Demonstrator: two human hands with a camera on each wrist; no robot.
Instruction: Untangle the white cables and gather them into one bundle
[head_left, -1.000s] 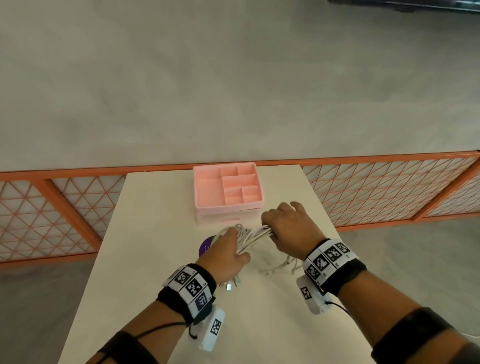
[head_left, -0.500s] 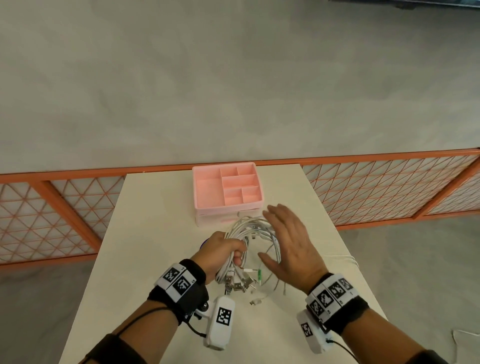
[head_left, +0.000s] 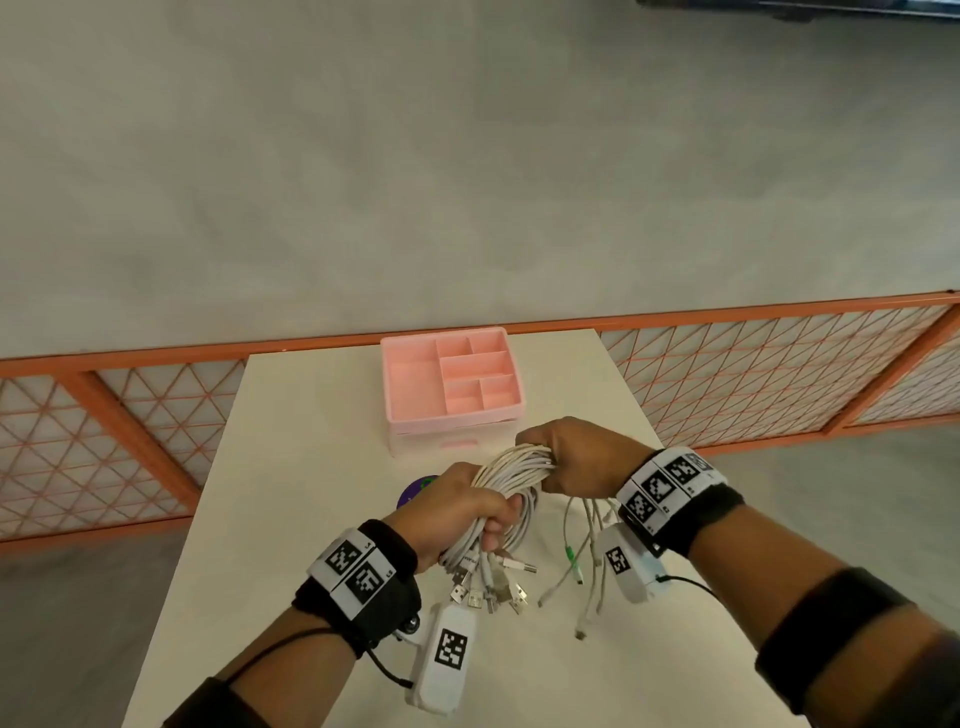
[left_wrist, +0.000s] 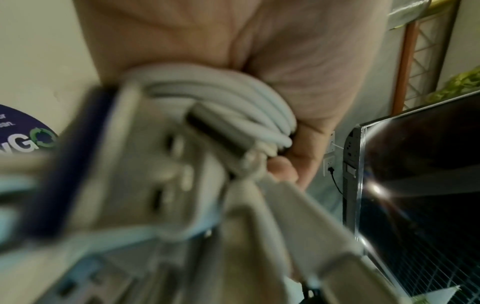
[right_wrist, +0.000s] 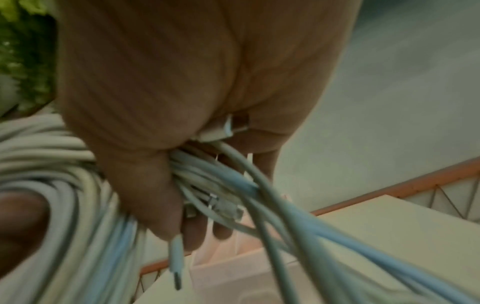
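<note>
White rubber-sheathed cables (head_left: 511, 470), looped into one thick bundle, span the gap between both hands above the table. The left hand (head_left: 457, 512) has its fingers curled round the near end of the loop, and a cluster of metal USB plugs (head_left: 491, 584) hangs below its fist; in the left wrist view those plugs (left_wrist: 145, 164) fill the frame, blurred, with the cable strands (left_wrist: 233, 102) pressed into the palm (left_wrist: 285, 61). The right hand (head_left: 582, 457) is clenched on the far end of the loop. From under it several loose thin cable tails (head_left: 587, 561) dangle toward the table, one with a green tip. The right wrist view shows the strands (right_wrist: 64, 185) wrapped by the fingers (right_wrist: 145, 185).

Just beyond the right hand stands a pink plastic compartment organiser (head_left: 452, 384) on the cream rectangular tabletop (head_left: 291, 467). A round purple sticker (head_left: 418, 488) peeks out past the left hand. Behind the table runs an orange lattice fence (head_left: 753, 374).
</note>
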